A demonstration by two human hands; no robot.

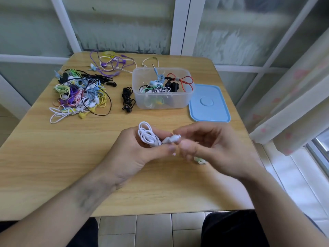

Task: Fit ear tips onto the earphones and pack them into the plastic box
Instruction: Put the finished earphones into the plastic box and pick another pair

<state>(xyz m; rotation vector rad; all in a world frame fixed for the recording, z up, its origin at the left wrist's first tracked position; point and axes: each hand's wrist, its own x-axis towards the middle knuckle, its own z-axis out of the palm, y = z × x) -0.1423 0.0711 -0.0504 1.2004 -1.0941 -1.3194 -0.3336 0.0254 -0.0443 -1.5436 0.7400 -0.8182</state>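
Observation:
My left hand (135,154) grips a coiled white earphone set (146,133) above the table's middle. One of its earbuds (173,139) sticks out to the right. My right hand (211,147) pinches at the tip of that earbud with curled fingers. Small pale ear tips (200,160) lie on the table under my right hand, partly hidden. The clear plastic box (178,100) stands beyond the hands and holds several coiled earphones. Its blue lid (209,104) lies flat to its right.
A tangled heap of coloured earphones (80,93) lies at the table's left. Purple and white earphones (110,64) lie at the back, a black coiled set (127,98) just left of the box. A curtain (293,104) hangs at the right.

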